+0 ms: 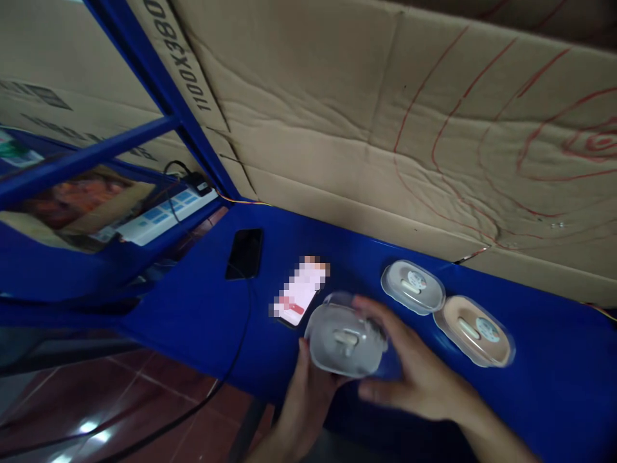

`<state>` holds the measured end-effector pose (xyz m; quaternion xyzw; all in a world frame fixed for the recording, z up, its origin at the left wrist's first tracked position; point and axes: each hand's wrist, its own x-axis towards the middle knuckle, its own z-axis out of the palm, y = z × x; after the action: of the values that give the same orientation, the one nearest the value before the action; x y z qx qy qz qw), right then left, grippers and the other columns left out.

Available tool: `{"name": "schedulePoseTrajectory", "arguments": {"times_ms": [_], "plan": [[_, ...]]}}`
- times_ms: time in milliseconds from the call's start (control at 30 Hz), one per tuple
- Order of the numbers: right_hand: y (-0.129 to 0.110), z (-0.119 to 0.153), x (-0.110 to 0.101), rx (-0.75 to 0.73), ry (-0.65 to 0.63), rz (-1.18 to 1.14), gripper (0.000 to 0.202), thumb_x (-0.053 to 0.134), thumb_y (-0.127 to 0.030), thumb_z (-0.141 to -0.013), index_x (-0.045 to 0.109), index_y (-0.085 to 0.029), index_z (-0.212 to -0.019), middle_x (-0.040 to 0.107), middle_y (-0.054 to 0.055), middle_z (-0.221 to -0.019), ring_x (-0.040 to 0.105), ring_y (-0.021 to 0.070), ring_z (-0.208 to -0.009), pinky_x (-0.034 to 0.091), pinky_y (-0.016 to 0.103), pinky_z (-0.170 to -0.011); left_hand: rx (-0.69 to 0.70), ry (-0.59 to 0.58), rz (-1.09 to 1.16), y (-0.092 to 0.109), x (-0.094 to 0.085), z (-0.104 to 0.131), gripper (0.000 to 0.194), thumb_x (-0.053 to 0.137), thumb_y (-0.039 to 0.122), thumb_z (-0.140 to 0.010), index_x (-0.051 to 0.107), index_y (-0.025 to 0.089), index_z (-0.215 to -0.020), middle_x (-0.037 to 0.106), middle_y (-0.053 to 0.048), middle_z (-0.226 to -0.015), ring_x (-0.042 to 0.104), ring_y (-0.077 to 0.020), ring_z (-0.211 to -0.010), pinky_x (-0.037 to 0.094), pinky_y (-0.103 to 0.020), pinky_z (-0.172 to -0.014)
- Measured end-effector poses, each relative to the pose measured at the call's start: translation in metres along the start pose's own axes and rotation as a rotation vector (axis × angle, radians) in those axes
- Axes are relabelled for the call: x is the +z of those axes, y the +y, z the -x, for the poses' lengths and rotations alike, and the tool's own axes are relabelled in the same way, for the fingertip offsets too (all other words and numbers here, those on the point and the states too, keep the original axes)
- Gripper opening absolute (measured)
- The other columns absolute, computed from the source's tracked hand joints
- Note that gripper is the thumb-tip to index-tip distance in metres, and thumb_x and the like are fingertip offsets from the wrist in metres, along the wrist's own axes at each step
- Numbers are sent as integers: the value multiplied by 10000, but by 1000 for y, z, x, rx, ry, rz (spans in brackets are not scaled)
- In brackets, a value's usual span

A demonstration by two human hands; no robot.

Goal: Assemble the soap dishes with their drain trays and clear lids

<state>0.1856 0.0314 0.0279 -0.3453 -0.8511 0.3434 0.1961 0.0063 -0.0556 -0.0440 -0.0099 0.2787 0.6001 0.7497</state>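
A clear plastic container [344, 354] with a pale inside and a small light capsule-shaped piece in its middle is held up over the blue table. My left hand [308, 392] supports it from below and the left, thumb upright along its side. My right hand [414, 373] curves around its right side, fingers at the far rim and thumb low near the front corner. Blur hides the exact contact there. Two similar closed containers lie to the right: a whitish one [413, 287] with a round sticker and a beige one [475, 331].
A lit phone [301, 292] lies just behind the held container, and a dark phone [245, 253] farther left. A black cable [241, 341] runs off the blue table [202, 315]. Cardboard [328, 128] walls the back. At left are a power strip [168, 215] and blue frame [139, 71].
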Motion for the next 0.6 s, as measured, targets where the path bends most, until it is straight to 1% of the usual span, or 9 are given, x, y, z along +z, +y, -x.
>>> {"name": "schedulePoseTrajectory", "arguments": {"times_ms": [100,200,267,333,400,433,500,567,600], "plan": [[42,-25,1,45,158,368,921,705,-545,-906,226,-232,-1629,484,183,-1556,499,358,-1417,410,588,-1157,-64,33,-39,9,-13,12,659,459,657,-973,371,398,-1573,600,-96,-1517,503,-396,-1414,447,-631,-1075],[83,-48,4,53,158,547,843,703,-571,-905,371,-201,-1585,538,207,-1506,502,405,-1404,169,700,-1223,-108,93,-69,17,-24,23,686,483,660,-965,484,263,-1526,669,-179,-1414,574,-406,-1338,510,-579,-1005],[94,-53,3,50,142,571,818,695,-588,-909,420,-184,-1565,518,230,-1523,483,434,-1416,62,738,-1216,-123,142,-79,18,-27,27,679,503,662,-958,576,203,-1453,693,-184,-1378,567,-392,-1351,501,-543,-1034],[87,-49,2,47,142,600,838,672,-612,-918,399,-177,-1580,441,248,-1580,411,453,-1464,10,761,-1200,-113,177,-64,17,-24,27,628,515,635,-968,621,200,-1410,696,-154,-1389,524,-361,-1406,446,-518,-1112],[65,-35,5,18,118,571,881,646,-625,-929,312,-194,-1621,371,232,-1629,350,436,-1505,45,762,-1204,-89,185,-26,13,-19,25,595,515,619,-976,637,214,-1395,684,-127,-1416,484,-337,-1449,382,-501,-1177],[50,-25,9,-11,68,520,930,650,-641,-918,257,-206,-1640,355,217,-1642,347,422,-1511,125,746,-1211,-79,181,-9,11,-15,23,592,514,619,-977,642,215,-1390,676,-121,-1428,472,-330,-1460,357,-492,-1199],[19,-3,22,-60,-61,382,1031,694,-663,-868,187,-238,-1659,345,183,-1656,367,405,-1505,353,674,-1172,-38,194,1,7,-8,20,579,518,607,-980,649,211,-1382,667,-108,-1443,469,-314,-1466,331,-469,-1225],[-4,15,37,-39,-109,305,984,716,-607,-876,212,-275,-1654,312,147,-1677,368,391,-1507,489,591,-1106,-3,233,2,3,-2,18,604,537,624,-963,657,192,-1369,678,-106,-1427,471,-306,-1466,327,-450,-1236],[-11,21,43,-14,-101,285,921,704,-565,-903,238,-287,-1647,295,131,-1687,360,381,-1513,510,564,-1098,4,255,2,2,0,18,633,553,642,-947,661,179,-1364,688,-112,-1412,467,-306,-1469,328,-444,-1239]]}}
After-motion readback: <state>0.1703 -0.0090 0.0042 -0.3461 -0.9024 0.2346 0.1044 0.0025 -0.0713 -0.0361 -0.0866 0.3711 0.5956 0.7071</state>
